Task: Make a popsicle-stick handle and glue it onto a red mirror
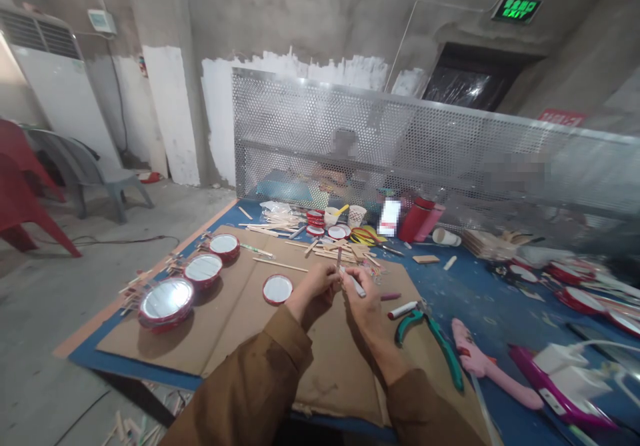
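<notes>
My two hands meet over the cardboard sheet (240,313). My left hand (320,287) is closed around a narrow brownish stick (339,257) that stands up from the fingertips. Between the fingers of my right hand (366,298) is a white marker (356,285), its front end close to the stick. To the right lie a purple pen-like piece (391,297), a white marker with a red end (402,310) and green-handled pliers (447,349). Left of my hands, a small round red-rimmed disc (278,289) lies flat on the cardboard.
Three larger red-rimmed round pieces (167,299) with sticks line the left side. Loose wooden sticks (345,251), paper cups (357,216), a lit phone (389,217) and a red bottle (417,219) stand behind. A pink glue gun (493,366) and power strip (560,393) are right.
</notes>
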The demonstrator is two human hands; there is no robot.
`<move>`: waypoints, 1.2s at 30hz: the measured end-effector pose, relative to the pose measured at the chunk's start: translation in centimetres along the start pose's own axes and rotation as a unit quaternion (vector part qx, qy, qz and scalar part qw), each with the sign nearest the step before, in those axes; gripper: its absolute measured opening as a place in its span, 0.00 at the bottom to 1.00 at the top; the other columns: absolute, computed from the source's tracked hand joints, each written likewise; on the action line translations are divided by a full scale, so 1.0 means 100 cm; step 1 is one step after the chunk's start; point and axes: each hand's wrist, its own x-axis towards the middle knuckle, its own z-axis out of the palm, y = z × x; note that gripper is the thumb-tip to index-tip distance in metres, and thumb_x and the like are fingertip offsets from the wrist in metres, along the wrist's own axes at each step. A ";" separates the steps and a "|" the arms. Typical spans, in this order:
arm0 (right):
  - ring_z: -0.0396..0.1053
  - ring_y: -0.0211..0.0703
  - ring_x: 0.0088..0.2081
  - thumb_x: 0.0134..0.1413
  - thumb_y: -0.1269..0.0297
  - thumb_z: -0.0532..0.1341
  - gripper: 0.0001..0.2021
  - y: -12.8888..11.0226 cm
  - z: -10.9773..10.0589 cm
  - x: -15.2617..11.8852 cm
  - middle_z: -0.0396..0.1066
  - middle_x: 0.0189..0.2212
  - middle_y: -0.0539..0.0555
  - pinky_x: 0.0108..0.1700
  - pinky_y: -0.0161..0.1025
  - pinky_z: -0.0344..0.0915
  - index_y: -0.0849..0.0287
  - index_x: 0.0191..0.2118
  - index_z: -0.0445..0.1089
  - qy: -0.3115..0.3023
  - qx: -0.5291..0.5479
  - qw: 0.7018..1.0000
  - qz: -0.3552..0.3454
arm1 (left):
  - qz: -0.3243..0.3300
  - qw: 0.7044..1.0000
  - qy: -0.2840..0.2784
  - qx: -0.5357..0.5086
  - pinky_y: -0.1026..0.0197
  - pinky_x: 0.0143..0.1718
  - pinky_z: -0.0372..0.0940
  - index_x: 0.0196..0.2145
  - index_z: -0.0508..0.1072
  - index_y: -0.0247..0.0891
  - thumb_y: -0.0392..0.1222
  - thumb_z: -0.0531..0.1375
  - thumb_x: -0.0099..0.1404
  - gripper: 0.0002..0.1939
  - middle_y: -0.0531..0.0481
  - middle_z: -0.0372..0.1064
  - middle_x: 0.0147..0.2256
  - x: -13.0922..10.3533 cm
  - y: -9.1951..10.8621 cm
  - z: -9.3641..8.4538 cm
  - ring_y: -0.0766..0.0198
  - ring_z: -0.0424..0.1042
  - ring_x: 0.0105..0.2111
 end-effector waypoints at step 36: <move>0.72 0.48 0.38 0.58 0.50 0.60 0.15 -0.007 -0.004 -0.001 0.77 0.36 0.56 0.44 0.43 0.68 0.57 0.37 0.72 -0.004 -0.001 1.000 0.016 | 0.037 0.999 0.019 0.017 0.68 0.21 0.53 0.27 0.69 0.34 0.42 0.59 0.59 0.08 0.56 0.61 0.20 0.007 -0.006 0.001 0.71 0.59 0.20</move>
